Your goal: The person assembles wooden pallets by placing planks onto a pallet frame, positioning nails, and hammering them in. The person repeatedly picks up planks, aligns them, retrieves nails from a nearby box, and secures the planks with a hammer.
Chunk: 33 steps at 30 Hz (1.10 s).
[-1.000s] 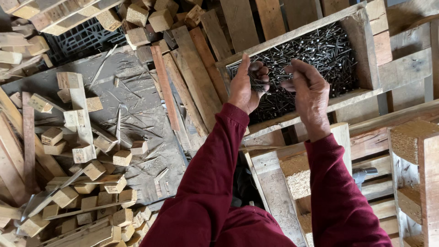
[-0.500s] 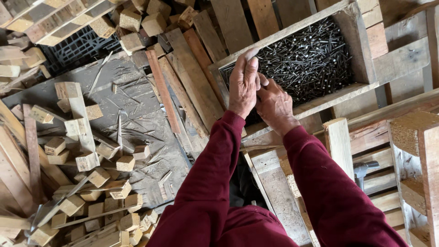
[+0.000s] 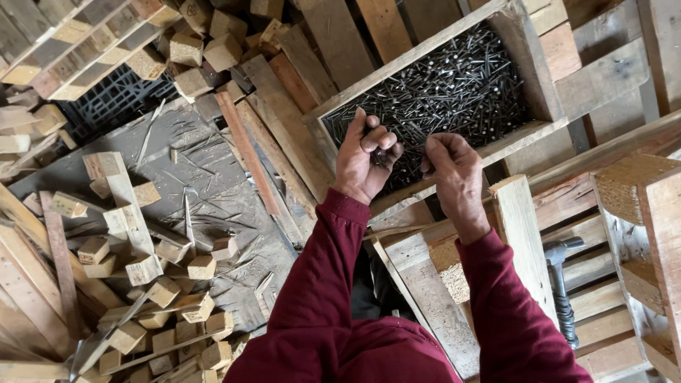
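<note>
The left hand (image 3: pixel 365 162) curls around a few dark nails (image 3: pixel 381 157) over the wooden box (image 3: pixel 526 65) of nails. The right hand (image 3: pixel 454 174) hangs beside it, fingers pinched; whether it holds any I cannot tell. The step looks like sorting out a handful, which calls for a firm pinch.

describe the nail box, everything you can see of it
The nail box is a shallow tray of rough, pale wooden boards, set askew among pallet planks. It is filled with a loose heap of dark nails. The left hand, curled around a few nails, and the right hand hover over its near wall; contact cannot be told.
</note>
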### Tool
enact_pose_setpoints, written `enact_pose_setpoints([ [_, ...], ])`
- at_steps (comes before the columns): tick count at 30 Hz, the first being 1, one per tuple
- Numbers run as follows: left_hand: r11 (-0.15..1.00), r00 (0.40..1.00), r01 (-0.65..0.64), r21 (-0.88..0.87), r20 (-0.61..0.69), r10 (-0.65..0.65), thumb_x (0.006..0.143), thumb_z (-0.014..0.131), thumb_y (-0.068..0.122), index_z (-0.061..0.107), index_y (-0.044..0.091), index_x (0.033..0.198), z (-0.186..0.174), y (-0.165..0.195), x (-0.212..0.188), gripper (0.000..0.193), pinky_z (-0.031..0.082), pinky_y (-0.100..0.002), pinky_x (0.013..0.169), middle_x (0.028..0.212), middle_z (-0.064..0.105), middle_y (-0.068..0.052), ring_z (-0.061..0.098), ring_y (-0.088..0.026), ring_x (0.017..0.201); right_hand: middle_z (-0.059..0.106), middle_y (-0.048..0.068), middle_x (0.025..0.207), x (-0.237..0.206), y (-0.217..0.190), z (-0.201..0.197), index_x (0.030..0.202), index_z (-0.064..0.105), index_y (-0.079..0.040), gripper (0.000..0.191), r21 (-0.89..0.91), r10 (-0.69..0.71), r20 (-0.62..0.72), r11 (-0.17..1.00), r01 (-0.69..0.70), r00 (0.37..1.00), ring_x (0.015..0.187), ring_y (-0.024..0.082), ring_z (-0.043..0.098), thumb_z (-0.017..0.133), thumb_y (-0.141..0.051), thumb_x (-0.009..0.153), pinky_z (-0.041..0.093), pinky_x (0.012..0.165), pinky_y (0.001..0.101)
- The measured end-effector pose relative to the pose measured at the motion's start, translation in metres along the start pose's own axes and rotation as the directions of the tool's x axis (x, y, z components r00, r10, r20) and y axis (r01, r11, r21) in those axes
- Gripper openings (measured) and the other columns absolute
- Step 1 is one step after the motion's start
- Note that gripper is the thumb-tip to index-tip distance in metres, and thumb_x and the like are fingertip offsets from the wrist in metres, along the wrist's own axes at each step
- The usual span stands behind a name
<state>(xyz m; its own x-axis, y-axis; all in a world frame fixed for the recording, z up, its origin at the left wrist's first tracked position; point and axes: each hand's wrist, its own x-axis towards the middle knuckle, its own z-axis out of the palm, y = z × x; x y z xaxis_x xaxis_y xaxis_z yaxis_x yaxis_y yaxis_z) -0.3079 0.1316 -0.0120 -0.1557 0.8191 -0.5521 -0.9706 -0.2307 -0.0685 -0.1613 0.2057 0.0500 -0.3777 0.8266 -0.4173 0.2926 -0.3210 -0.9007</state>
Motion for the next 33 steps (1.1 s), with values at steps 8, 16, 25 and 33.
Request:
enact_pose_setpoints([
  [8,0.988,0.997,0.031,-0.150,-0.060,-0.040,0.107,0.052,0.026,0.064,0.011,0.103,0.010,-0.024,0.003,0.020,0.055,-0.035,0.085,0.081,0.065,0.000,0.067,-0.018,0.088,0.067,0.000,0.087,-0.011,-0.006,0.007,0.102,0.067,-0.009,0.013,0.287,-0.157,-0.068,0.943,0.170,0.985,0.070,0.006,0.058,0.069,-0.021,0.105,0.051,0.064,0.0227],
  [16,0.983,0.983,-0.172,0.064,0.068,0.168,0.096,0.068,0.051,0.062,0.012,0.089,0.025,-0.028,0.008,0.040,0.056,-0.043,0.085,0.089,0.068,-0.007,0.068,-0.026,0.091,0.067,-0.001,0.081,-0.014,0.013,0.020,0.094,0.071,-0.008,0.011,0.032,-0.045,-0.106,0.998,0.048,0.993,0.068,0.004,0.055,0.074,-0.017,0.099,0.047,0.060,0.0208],
  [25,0.997,0.998,-0.058,-0.052,0.022,0.059,0.105,0.061,0.042,0.060,0.011,0.086,0.019,-0.051,0.017,0.036,0.055,-0.042,0.085,0.081,0.065,-0.004,0.066,-0.024,0.086,0.071,0.000,0.088,-0.018,0.016,0.003,0.107,0.076,-0.003,0.014,0.114,0.012,-0.109,0.994,0.001,0.994,0.076,0.006,0.060,0.074,-0.015,0.099,0.052,0.068,0.0216],
  [33,0.991,0.991,0.136,0.015,0.020,-0.136,0.103,0.057,0.046,0.061,0.012,0.084,0.031,-0.103,0.022,0.040,0.058,-0.037,0.083,0.069,0.057,-0.001,0.062,-0.018,0.074,0.070,0.002,0.093,-0.053,0.013,-0.047,0.106,0.067,-0.002,0.016,0.388,-0.162,-0.256,0.886,0.254,0.953,0.078,0.009,0.063,0.068,-0.018,0.104,0.056,0.072,0.0245],
])
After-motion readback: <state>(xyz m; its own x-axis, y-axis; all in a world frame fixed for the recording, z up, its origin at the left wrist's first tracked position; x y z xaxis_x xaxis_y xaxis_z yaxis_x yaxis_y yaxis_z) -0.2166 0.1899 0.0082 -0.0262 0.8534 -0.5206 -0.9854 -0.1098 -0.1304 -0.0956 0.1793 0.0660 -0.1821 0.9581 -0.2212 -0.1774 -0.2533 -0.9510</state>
